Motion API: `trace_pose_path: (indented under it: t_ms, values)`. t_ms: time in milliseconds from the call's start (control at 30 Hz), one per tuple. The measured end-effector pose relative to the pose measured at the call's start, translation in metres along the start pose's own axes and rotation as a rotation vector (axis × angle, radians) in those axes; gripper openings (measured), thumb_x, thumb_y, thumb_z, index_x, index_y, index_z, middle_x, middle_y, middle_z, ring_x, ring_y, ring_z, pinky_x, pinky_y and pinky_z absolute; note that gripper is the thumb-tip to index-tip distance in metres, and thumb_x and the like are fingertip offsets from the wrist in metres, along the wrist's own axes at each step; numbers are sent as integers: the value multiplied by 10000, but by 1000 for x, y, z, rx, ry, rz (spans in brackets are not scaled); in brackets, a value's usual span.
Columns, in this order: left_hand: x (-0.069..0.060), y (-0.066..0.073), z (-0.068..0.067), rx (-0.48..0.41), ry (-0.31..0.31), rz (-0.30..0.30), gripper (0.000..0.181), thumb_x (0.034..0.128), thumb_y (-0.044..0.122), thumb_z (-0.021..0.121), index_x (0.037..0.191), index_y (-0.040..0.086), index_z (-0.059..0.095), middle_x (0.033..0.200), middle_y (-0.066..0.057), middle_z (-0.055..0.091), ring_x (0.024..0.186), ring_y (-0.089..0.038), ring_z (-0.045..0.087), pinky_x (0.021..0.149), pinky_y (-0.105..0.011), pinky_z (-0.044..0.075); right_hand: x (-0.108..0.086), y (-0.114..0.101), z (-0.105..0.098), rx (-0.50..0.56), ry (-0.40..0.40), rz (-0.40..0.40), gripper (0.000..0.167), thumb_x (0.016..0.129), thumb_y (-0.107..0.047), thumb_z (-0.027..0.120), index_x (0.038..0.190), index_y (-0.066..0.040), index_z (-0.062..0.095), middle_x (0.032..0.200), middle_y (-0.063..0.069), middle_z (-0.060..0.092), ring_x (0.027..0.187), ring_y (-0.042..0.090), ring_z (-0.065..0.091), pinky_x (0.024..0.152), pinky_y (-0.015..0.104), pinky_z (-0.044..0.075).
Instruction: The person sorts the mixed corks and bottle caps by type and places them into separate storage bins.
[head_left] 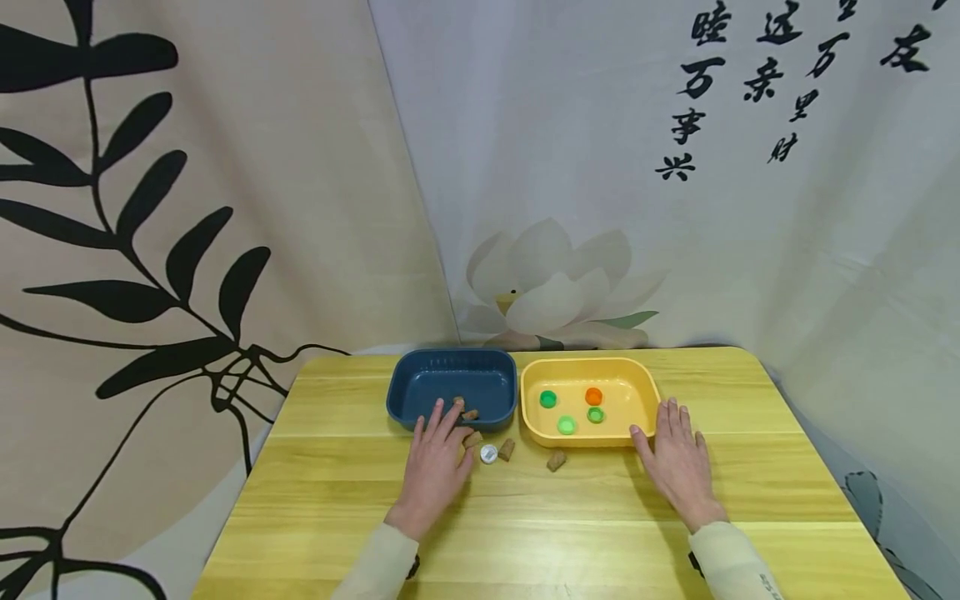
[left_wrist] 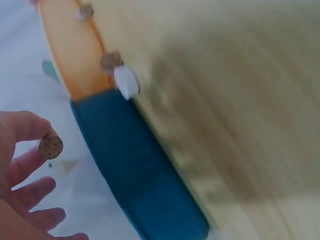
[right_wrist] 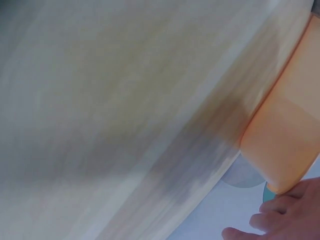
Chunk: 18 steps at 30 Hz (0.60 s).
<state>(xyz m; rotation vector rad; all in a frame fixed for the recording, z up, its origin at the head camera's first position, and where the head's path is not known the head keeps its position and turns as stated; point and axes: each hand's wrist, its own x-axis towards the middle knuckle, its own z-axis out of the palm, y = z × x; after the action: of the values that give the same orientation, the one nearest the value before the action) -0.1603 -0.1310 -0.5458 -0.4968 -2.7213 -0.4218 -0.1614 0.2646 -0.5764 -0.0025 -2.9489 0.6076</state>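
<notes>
My left hand (head_left: 435, 471) pinches a cork (left_wrist: 50, 145) between thumb and index finger, its other fingers spread, at the front rim of the blue tray (head_left: 405, 392). Two cork pieces (head_left: 470, 414) lie inside that tray. On the table just right of the left hand are a white bottle cap (head_left: 488, 453) and another cork (head_left: 506, 450). A further cork (head_left: 556, 460) lies before the yellow tray (head_left: 532, 421). My right hand (head_left: 681, 462) rests with extended fingers against the yellow tray's front right corner.
Inside the yellow tray are green caps (head_left: 548, 399) and an orange cap (head_left: 593, 396). Both trays stand side by side near the back edge of the wooden table (head_left: 570, 542). A printed curtain (head_left: 750, 250) hangs behind.
</notes>
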Motion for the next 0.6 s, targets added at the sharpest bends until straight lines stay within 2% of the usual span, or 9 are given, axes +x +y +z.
trace_pose_path:
  t_ms: [167,300,600]
  values:
    - [14,-14,-7,-43,24,-62,235,911,181,799,1125,93,764,1590,-107,464,1509,-407,326,1160,-667,300,0,0,0,2,0,3,852,1102,-539,326,1569,162,195,1642,363,143,1511,548,144,1128,767,172]
    - [26,-27,-7,-29,32,-90,226,927,181,782,1126,76,768,1609,-124,433,1517,-419,301,1151,-671,313,-1,0,0,6,-8,6,857,1101,-545,321,1573,158,189,1645,360,135,1514,545,137,1131,765,165]
    - [56,-46,-3,16,-29,-130,204,960,193,736,1127,80,770,1620,-142,409,1524,-427,277,1153,-672,311,-1,0,-1,7,-10,0,853,1105,-543,311,1575,157,177,1649,356,126,1514,545,138,1129,769,163]
